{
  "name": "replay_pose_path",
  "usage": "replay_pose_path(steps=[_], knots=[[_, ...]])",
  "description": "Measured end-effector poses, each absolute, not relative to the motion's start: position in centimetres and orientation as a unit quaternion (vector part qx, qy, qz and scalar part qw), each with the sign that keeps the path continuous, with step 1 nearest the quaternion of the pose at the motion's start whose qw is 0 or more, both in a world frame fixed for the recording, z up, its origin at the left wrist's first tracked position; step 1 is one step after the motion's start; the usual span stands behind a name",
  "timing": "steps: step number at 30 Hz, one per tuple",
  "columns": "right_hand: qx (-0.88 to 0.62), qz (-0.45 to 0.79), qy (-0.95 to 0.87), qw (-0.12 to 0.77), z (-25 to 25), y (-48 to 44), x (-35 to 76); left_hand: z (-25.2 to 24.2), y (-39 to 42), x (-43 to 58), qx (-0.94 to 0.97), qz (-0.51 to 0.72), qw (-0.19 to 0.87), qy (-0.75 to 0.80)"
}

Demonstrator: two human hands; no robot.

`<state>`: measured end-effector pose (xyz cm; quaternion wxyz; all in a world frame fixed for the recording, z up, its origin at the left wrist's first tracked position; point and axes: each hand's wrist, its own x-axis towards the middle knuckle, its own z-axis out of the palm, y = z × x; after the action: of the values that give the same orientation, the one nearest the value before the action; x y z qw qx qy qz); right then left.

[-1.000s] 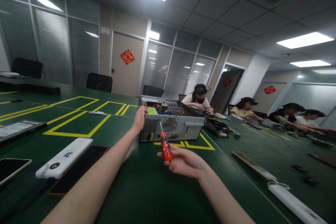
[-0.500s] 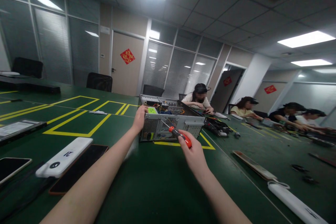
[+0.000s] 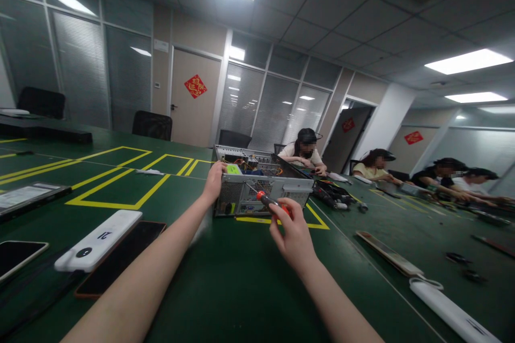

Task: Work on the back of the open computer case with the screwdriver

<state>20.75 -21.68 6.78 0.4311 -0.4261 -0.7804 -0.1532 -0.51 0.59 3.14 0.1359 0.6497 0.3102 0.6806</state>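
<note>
An opened computer case (image 3: 277, 188) lies on the green table, its metal back panel with grilles and ports facing me. Coloured wires show inside through the open top. My left hand (image 3: 214, 181) grips the case's left upper corner, beside a bright green label (image 3: 233, 170). In my right hand (image 3: 293, 230) is a red and black screwdriver (image 3: 269, 201), its handle between thumb and fingers. The shaft points up and left, and its tip is at the back panel, left of the middle. Whether a screw sits under the tip is too small to tell.
Left of me lie a white device marked 21 (image 3: 100, 240), a dark phone (image 3: 120, 260) and a hard drive (image 3: 32, 198). To the right are a black tray of parts (image 3: 332, 193), another phone (image 3: 388, 253) and a white device (image 3: 450, 308). Several people work across the table.
My right hand has shifted its hold on the screwdriver handle, with the fingers now higher and further round it. The left hand and the case have stayed in place.
</note>
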Motion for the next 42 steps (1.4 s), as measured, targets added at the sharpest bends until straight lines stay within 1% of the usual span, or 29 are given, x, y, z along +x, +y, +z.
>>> replay_pose_path(steps=[5,9,11,14,19,24,28,32,35,37,39,40,42], knots=[[-0.339,-0.275,-0.815,0.379,6.3,-21.5,20.8,3.1,0.7,-0.4,0.648,0.687,0.131,0.301],[-0.335,-0.301,-0.813,0.370,6.4,-21.5,20.4,3.1,0.7,-0.4,0.650,0.687,0.126,0.298],[-0.378,-0.281,-0.794,0.386,6.7,-21.5,20.4,3.1,0.7,-0.4,0.650,0.685,0.125,0.304],[-0.483,-0.239,-0.743,0.396,7.3,-21.6,20.8,3.1,0.7,-0.4,0.649,0.682,0.126,0.312],[-0.619,-0.172,-0.689,0.337,8.0,-22.0,20.8,3.1,0.7,-0.4,0.649,0.681,0.132,0.312],[-0.687,-0.103,-0.663,0.278,8.5,-22.6,19.7,3.0,0.7,-0.5,0.649,0.681,0.130,0.312],[-0.724,-0.045,-0.640,0.252,9.1,-22.8,19.3,3.1,0.7,-0.5,0.652,0.679,0.132,0.311],[-0.711,0.092,-0.650,0.252,8.6,-22.3,19.3,3.1,0.7,-0.6,0.653,0.677,0.135,0.311],[-0.668,0.240,-0.641,0.292,7.8,-21.6,19.6,3.1,0.7,-0.6,0.652,0.679,0.134,0.310],[-0.617,0.405,-0.590,0.328,7.5,-21.1,19.9,3.1,0.6,-0.6,0.650,0.680,0.133,0.313],[-0.515,0.591,-0.498,0.370,7.5,-20.8,20.1,3.1,0.6,-0.5,0.650,0.677,0.134,0.317],[-0.457,0.663,-0.450,0.386,7.7,-20.8,20.2,3.1,0.5,-0.5,0.650,0.676,0.136,0.319],[-0.349,0.760,-0.368,0.406,8.0,-20.8,20.4,3.1,0.4,-0.6,0.651,0.673,0.140,0.323]])
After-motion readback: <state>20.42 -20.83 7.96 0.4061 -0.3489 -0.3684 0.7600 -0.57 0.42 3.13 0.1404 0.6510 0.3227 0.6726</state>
